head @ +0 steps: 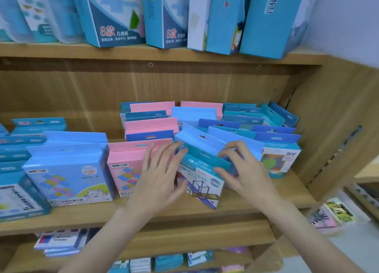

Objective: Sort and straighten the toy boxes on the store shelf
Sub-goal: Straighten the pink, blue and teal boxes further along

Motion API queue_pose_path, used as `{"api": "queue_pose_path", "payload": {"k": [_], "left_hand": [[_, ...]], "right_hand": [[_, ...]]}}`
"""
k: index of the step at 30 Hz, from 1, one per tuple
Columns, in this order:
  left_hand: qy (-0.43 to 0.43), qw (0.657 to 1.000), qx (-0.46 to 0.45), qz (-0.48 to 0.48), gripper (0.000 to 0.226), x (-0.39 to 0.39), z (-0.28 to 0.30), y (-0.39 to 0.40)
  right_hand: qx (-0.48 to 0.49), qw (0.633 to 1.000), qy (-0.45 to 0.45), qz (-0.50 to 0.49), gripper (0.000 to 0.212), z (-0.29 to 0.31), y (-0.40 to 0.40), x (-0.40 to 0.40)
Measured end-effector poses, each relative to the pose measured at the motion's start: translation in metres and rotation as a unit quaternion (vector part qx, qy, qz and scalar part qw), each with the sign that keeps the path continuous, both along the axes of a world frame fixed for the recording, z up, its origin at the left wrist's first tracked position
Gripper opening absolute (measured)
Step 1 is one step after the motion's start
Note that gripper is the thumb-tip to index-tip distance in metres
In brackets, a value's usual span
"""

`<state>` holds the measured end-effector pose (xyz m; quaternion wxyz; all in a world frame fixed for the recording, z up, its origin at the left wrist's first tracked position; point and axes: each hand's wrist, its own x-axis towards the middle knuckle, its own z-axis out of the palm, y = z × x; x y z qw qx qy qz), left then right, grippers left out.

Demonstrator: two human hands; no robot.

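Rows of small pink and blue toy boxes stand on the middle wooden shelf (184,215). At the front centre a teal box (202,181) with a cube-frame picture sits tilted and turned askew. My right hand (240,170) pinches its top flap at the right end. My left hand (158,174) has spread fingers that touch the box's left upper corner and cover part of a pink box (123,170) beside it. Behind the teal box a light blue box (205,139) also leans crooked.
A light blue box (67,176) and more teal ones stand at the left front. Tall blue boxes (114,16) fill the upper shelf. The shelf's side panel (332,129) closes the right end. Lower shelves hold flat packs (59,242).
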<state>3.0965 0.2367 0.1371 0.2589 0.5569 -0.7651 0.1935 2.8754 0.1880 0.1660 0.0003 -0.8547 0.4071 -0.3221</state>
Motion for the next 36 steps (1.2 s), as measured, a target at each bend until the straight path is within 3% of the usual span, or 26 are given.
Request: {"api": "queue_pose_path", "payload": {"k": [3, 6, 8, 10, 13, 19, 22, 24, 26, 29, 32, 36], "left_hand": [[-0.017, 1.0, 0.02, -0.01, 0.061, -0.012, 0.0, -0.006], [-0.017, 0.999, 0.028, -0.014, 0.061, -0.021, -0.002, -0.011], [-0.006, 0.999, 0.027, -0.018, 0.062, -0.024, -0.002, -0.015], [0.008, 0.999, 0.033, -0.015, 0.07, -0.026, 0.003, -0.018], [0.008, 0.999, 0.042, -0.017, 0.075, -0.025, 0.008, -0.021], [-0.01, 0.998, 0.049, -0.041, 0.071, -0.022, 0.01, -0.026], [-0.034, 0.997, 0.042, -0.049, 0.073, -0.014, 0.01, -0.03], [-0.043, 0.998, 0.032, -0.045, 0.073, -0.011, 0.008, -0.031], [-0.047, 0.998, 0.023, -0.035, 0.073, -0.012, 0.007, -0.03], [-0.05, 0.998, 0.018, -0.029, 0.071, -0.013, 0.004, -0.029], [-0.036, 0.999, 0.024, -0.032, 0.074, -0.011, 0.002, -0.028], [-0.021, 0.998, 0.057, -0.03, 0.085, -0.015, 0.003, -0.025]], "right_hand": [[-0.01, 0.995, -0.082, -0.054, 0.028, 0.013, -0.007, -0.026], [0.077, 0.988, 0.011, -0.13, 0.04, 0.024, -0.023, -0.05], [0.178, 0.977, 0.022, -0.113, 0.029, 0.023, -0.029, -0.054], [0.207, 0.974, -0.044, -0.086, 0.011, 0.025, -0.033, -0.053], [0.182, 0.979, -0.071, -0.066, 0.012, 0.026, -0.043, -0.044], [0.273, 0.957, -0.099, 0.001, 0.026, 0.019, -0.041, 0.0], [0.209, 0.969, -0.12, -0.055, 0.02, 0.02, -0.026, -0.016], [0.234, 0.963, -0.132, -0.024, 0.012, 0.017, -0.01, -0.026], [0.288, 0.951, -0.104, 0.038, 0.02, 0.01, 0.005, -0.018], [0.237, 0.971, -0.041, 0.0, 0.045, -0.002, 0.01, 0.001], [0.195, 0.98, -0.01, -0.028, 0.045, 0.002, 0.007, 0.0], [0.247, 0.969, -0.005, -0.003, 0.032, 0.014, 0.0, -0.036]]}}
